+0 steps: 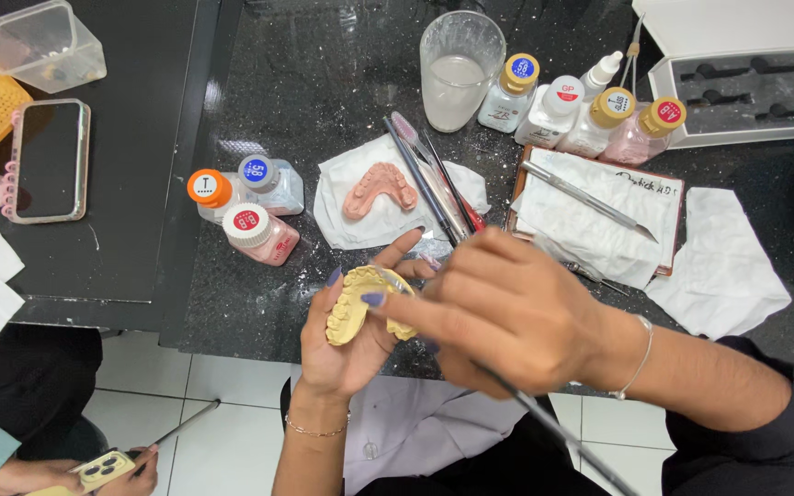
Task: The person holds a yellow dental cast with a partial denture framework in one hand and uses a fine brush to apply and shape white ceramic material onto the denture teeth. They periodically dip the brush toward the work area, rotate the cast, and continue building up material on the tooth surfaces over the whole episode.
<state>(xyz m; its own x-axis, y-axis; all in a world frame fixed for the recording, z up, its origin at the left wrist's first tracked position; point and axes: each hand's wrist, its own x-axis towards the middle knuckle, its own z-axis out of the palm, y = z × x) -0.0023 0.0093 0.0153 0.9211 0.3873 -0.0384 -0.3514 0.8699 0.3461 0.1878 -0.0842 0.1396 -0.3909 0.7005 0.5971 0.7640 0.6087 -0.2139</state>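
The black speckled counter (305,83) carries everything, its near edge running just under the hands; at its far right corner sits a white open case (737,69); beside that, toward the middle, a brown clipboard (675,197) bears a white tissue (590,216) and a metal spatula (585,197); a clear glass of cloudy liquid (457,69) stands at the far edge, with 4 small bottles (581,110) to its right and 3 more (245,207) toward the left edge; a pink dental cast (380,188) lies on tissue mid-counter; over the near edge, the left hand (342,344) is clamped around a yellow dental model (357,308); the right hand (507,308) pinches a thin brush handle (553,427), its tip at the model.
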